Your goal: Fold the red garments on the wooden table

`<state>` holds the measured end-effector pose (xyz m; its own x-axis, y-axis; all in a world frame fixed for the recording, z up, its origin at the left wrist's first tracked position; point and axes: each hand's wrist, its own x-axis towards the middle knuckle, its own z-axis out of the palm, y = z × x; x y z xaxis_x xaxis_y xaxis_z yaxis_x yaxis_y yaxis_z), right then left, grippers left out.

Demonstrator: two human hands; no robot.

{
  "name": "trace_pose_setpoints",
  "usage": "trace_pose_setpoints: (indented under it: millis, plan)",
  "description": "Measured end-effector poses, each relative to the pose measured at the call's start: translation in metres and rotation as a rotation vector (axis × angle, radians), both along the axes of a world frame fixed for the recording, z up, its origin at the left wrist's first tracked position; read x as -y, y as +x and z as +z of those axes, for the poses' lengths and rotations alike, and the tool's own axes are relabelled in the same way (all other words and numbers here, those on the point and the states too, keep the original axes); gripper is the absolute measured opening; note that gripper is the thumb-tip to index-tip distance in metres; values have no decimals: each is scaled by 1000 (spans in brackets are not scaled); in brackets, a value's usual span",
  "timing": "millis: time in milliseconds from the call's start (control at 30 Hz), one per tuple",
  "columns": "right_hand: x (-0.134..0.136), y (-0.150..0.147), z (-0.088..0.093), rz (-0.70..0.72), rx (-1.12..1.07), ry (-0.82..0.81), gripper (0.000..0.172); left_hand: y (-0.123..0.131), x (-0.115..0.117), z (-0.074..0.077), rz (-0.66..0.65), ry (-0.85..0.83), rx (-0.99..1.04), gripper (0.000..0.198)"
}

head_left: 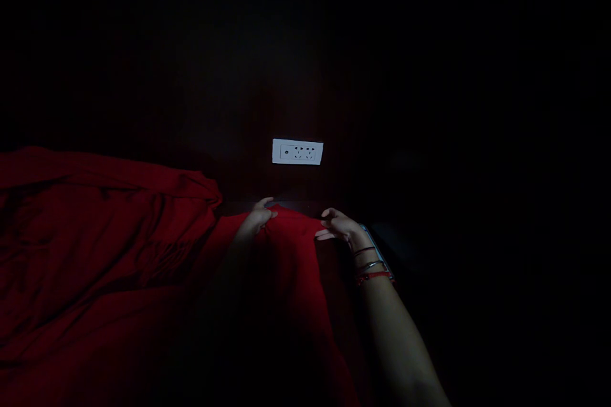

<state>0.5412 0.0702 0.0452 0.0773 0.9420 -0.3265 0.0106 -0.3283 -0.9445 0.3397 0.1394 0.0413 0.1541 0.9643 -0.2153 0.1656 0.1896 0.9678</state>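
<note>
A red cloth (293, 254) stretches between my two hands and hangs down toward me; the dimness hides what kind of cloth it is. My left hand (260, 217) grips its far edge, thumb and fingers closed on the fabric. At the far right corner, my right hand (338, 225) pinches the same cloth between thumb and fingers. Bracelets (370, 265) circle my right wrist. Much of my left forearm is lost in shadow.
More rumpled red fabric (105, 222) lies in folds on the left. A white wall socket (298, 151) is set in the dark surface ahead. Beside my right wrist, a flat thing with a light blue edge (376, 248) shows partly. Darkness hides the surroundings.
</note>
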Motion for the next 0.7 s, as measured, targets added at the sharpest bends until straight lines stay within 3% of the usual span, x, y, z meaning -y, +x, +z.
trace_pose_setpoints:
  millis: [100, 200, 300, 433, 533, 600, 700]
  plan:
    - [-6, -4, -2, -110, 92, 85, 28, 2, 8, 3, -59, 22, 40, 57]
    - [-9, -4, -3, -198, 152, 139, 27, 1, 17, 8, -198, -36, 91, 76]
    - [-7, 4, -1, -146, 263, 213, 26, -4, 16, 9, -256, -17, 16, 91]
    - [-3, 15, 0, 33, 508, 325, 22, -9, 4, 3, -196, 201, -239, 74]
    - [-4, 13, 1, -40, 725, 367, 23, -4, -1, -3, -208, 281, -362, 70]
    - [-4, 8, 2, -103, 816, 305, 24, 2, -2, -7, -203, 286, -414, 72]
    - [-2, 2, 6, -29, 771, -9, 15, 7, -2, -10, -195, 277, -519, 76]
